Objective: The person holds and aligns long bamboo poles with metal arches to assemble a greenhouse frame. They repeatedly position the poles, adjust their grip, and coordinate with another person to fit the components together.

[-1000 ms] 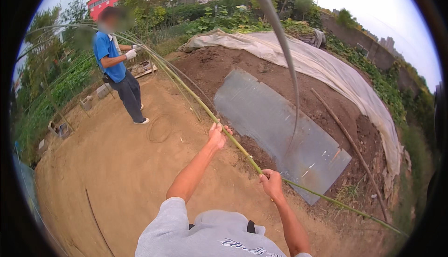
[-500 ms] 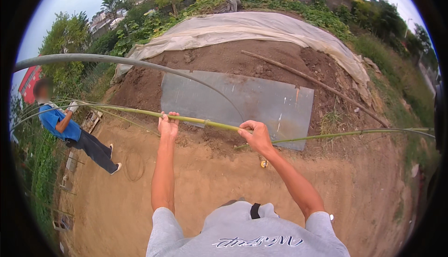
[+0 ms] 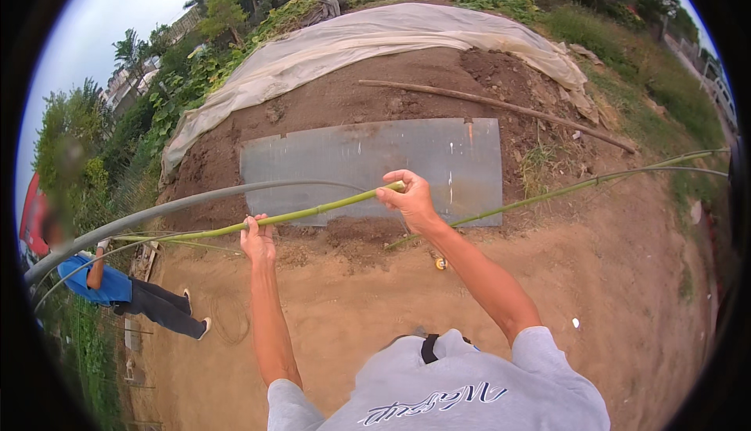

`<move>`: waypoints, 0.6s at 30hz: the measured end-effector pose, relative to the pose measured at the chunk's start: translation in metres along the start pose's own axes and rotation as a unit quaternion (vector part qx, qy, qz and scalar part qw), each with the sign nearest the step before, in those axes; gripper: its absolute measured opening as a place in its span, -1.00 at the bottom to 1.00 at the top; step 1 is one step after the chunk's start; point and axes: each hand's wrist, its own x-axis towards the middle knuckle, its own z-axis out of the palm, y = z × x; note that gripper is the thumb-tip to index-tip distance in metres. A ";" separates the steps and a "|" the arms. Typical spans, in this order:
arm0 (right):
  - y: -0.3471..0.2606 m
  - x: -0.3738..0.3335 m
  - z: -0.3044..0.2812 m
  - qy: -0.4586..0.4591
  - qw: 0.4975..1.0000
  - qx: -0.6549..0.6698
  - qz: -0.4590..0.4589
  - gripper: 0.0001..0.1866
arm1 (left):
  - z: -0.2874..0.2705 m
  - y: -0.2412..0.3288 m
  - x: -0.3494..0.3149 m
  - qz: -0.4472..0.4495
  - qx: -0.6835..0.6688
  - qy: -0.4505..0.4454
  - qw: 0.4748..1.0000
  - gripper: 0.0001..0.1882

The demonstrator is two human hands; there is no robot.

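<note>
A long green bamboo pole (image 3: 313, 211) runs from the far left to its cut end at mid-frame. My left hand (image 3: 259, 239) is closed round it from below, fingertips showing above. Close to the cut end, my right hand (image 3: 411, 201) pinches the pole between thumb and fingers. This end is raised, so the pole slopes up to the right. Behind it a flat grey sheet (image 3: 375, 145) lies on the soil slope. A curved grey pipe (image 3: 168, 206) passes across the left side, close above the pole.
Another green bamboo pole (image 3: 540, 194) slants along the right. On the soil mound lie a wooden pole (image 3: 501, 106) and pale plastic sheeting (image 3: 375, 36). A small yellow-and-white object (image 3: 440, 263) sits on bare ground. At left stands a person in a blue shirt (image 3: 102, 282).
My right hand has lifted the bamboo pole's cut end, tilting the pole upward. My left hand has shifted slightly left and down. The whole view has turned, and the curved pipe sits lower.
</note>
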 end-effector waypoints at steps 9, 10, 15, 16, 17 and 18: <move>0.032 0.025 0.001 -0.011 0.994 0.101 0.028 -0.83 | 0.009 -0.006 0.007 -0.001 0.001 0.038 0.999 -0.79; 0.030 0.029 -0.001 -0.014 0.997 0.077 0.007 -0.84 | 0.013 -0.006 0.006 -0.008 -0.008 0.036 0.999 -0.79; 0.021 0.034 -0.003 -0.025 0.999 0.041 0.001 -0.88 | 0.024 -0.011 0.000 0.000 0.009 0.061 0.998 -0.76; 0.020 0.035 -0.003 -0.028 0.999 0.037 -0.006 -0.88 | 0.032 -0.013 -0.005 -0.014 0.002 0.063 0.998 -0.75; 0.019 0.037 -0.003 -0.031 0.999 0.035 -0.012 -0.88 | 0.039 -0.014 -0.011 -0.025 -0.004 0.066 0.998 -0.73; 0.020 0.038 -0.005 -0.036 0.999 0.037 -0.018 -0.87 | 0.050 -0.021 -0.018 -0.034 0.012 0.060 0.998 -0.68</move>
